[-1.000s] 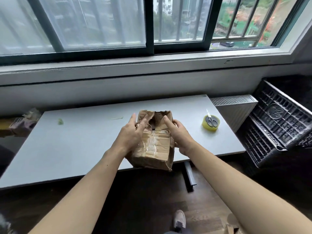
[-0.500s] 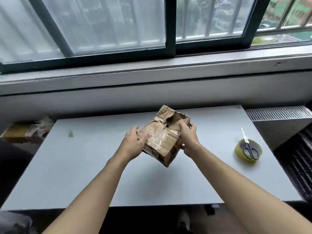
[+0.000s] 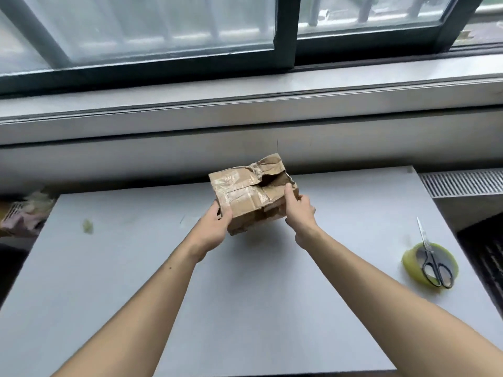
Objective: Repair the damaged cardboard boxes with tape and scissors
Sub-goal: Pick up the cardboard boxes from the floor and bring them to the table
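Both forearms reached forward over the grey table (image 3: pixel 245 308). The crumpled cardboard box (image 3: pixel 246 194), patched with clear tape and torn open at its top right corner, was held tilted above the table's far middle, clear of the surface. Left hand (image 3: pixel 215 229) gripped the box's lower left corner, fingers curled under, thumb on the front face. Right hand (image 3: pixel 298 209) clasped the box's right side, thumb pressed up along the torn edge. Right of the box, well apart, scissors (image 3: pixel 432 257) lay across a yellow tape roll (image 3: pixel 411 263) near the table's right edge.
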Available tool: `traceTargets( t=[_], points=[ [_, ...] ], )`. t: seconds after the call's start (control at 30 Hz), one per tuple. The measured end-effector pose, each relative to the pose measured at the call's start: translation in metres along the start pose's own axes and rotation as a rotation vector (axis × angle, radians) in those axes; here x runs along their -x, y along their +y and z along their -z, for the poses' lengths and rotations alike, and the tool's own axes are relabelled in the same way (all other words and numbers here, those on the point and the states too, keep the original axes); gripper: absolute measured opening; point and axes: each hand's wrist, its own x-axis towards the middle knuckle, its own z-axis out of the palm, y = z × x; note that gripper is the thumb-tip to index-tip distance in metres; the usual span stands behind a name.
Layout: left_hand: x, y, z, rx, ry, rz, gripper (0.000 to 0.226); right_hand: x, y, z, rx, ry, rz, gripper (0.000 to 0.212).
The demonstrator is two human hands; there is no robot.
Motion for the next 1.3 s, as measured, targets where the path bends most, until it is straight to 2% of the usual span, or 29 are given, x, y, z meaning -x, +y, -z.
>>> traceTargets(
  t=[0.17,0.3,0.4,0.5,0.53,0.63,0.8,1.03,1.3],
  points=[
    [-0.048,-0.013,0.017,-0.001,-0.052,-0.044,0.04,-0.019,0.003,-0.012,0.001,0.062,0.08,0.041],
    [-0.075,-0.014,0.023,0.035,-0.049,-0.085,0.04,-0.028,0.005,-0.022,0.003,0.091,0.07,0.024],
    [-0.085,-0.014,0.025,0.018,-0.036,-0.133,0.039,-0.026,0.008,-0.026,-0.027,0.104,0.045,0.027],
    [-0.095,-0.01,0.028,-0.048,0.088,-0.164,0.045,-0.021,0.006,-0.02,-0.056,0.189,0.026,0.054],
    [-0.096,-0.005,0.029,-0.045,0.131,-0.174,0.042,-0.019,0.004,-0.015,-0.064,0.219,0.036,0.055],
    [-0.09,0.013,0.024,-0.016,0.171,-0.248,0.03,-0.005,-0.001,0.003,-0.081,0.283,0.076,0.04],
    [-0.057,0.032,-0.02,-0.109,0.04,-0.34,0.031,0.036,0.008,0.052,-0.189,0.33,0.116,0.028],
    [0.019,0.049,-0.128,-0.037,-0.198,-0.403,0.029,0.121,0.055,0.16,-0.345,0.412,0.17,0.019],
    [0.162,0.041,-0.274,0.069,-0.437,-0.333,0.024,0.237,0.156,0.295,-0.484,0.565,0.193,0.02]
  ],
)
